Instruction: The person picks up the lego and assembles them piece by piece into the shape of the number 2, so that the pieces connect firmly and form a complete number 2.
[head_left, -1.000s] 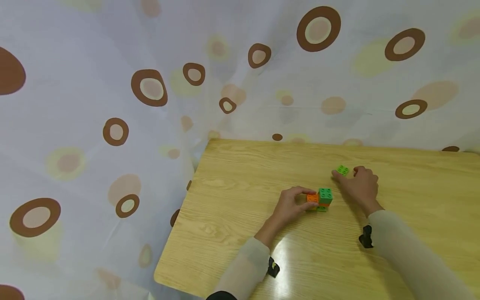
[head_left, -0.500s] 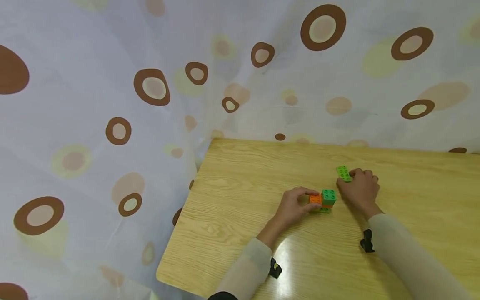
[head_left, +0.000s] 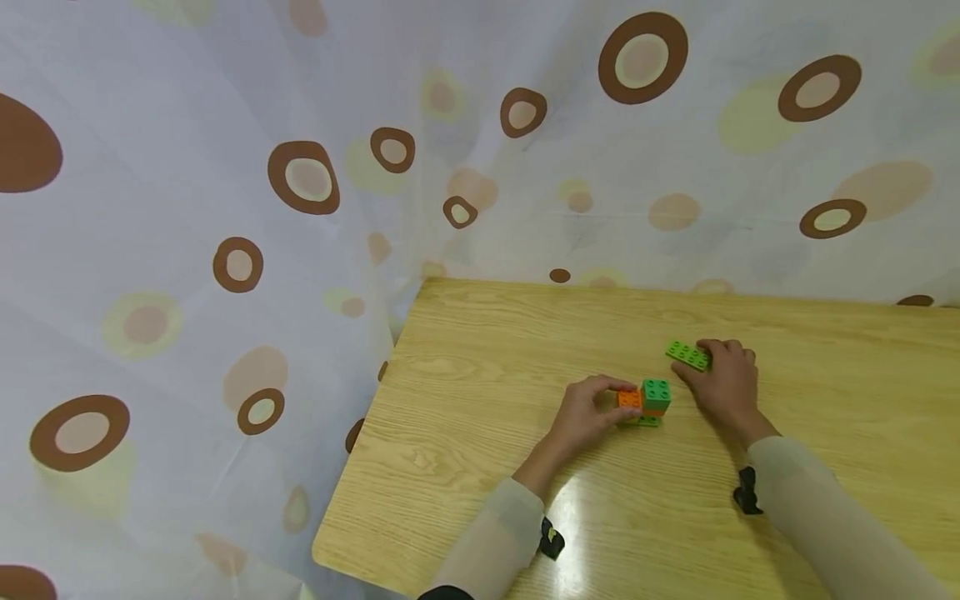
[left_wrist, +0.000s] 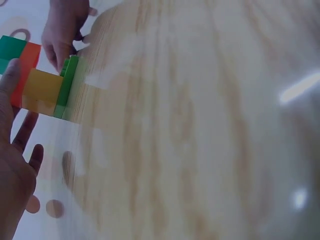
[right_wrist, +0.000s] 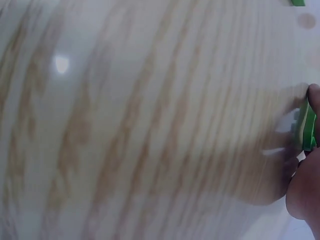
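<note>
In the head view, a small stack of toy building bricks (head_left: 656,390) stands on the wooden table. The left wrist view shows a dark green brick (left_wrist: 12,48) on an orange layer, with a yellow brick (left_wrist: 42,91) and a thin green base plate (left_wrist: 66,90) below. My left hand (head_left: 581,412) holds the stack's orange brick (head_left: 629,400) between thumb and fingers. Farther right and back, my right hand (head_left: 726,382) pinches one end of a light green studded plate brick (head_left: 684,353). That plate is apart from the stack; in the right wrist view only its edge (right_wrist: 308,130) shows.
The wooden table (head_left: 465,358) has its left edge beside a white curtain (head_left: 187,208) patterned with brown rings. The same curtain hangs behind the back edge. Glare marks the table near the left sleeve (head_left: 495,521).
The light green plate has turned in my right hand, its free end swinging from pointing away to pointing left, and more studs show. My left hand stays on the stack.
</note>
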